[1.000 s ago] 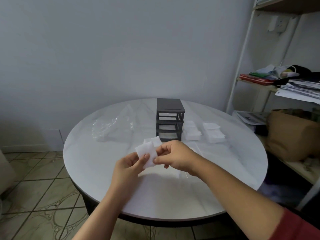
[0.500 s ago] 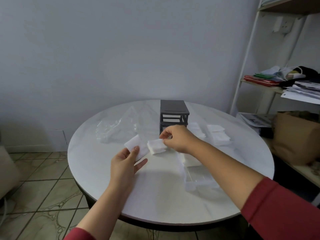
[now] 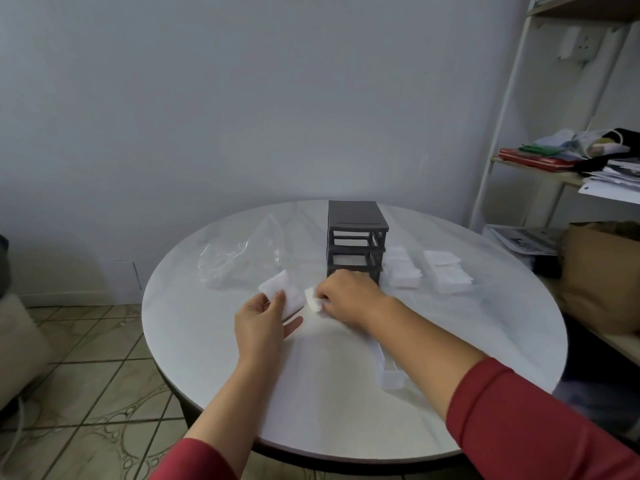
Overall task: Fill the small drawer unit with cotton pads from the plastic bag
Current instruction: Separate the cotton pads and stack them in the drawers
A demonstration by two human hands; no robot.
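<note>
Head view: both hands, left [image 3: 264, 320] and right [image 3: 349, 296], pinch cotton pads [image 3: 281, 293] before the drawer unit [image 3: 356, 237].

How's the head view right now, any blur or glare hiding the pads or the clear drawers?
Head view: dim, flat light, no harsh glare; wide-angle bends the shelf post; right hand slightly soft; clear drawer and plastic bag nearly vanish against the white table.

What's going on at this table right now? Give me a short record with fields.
surface: round white table
drawer unit: dark frame, upright at the far middle
plastic bag: clear, left of the frame
left hand: holds cotton pads
right hand: pinches a small wad of pads
filled drawers: two right of the frame
</note>
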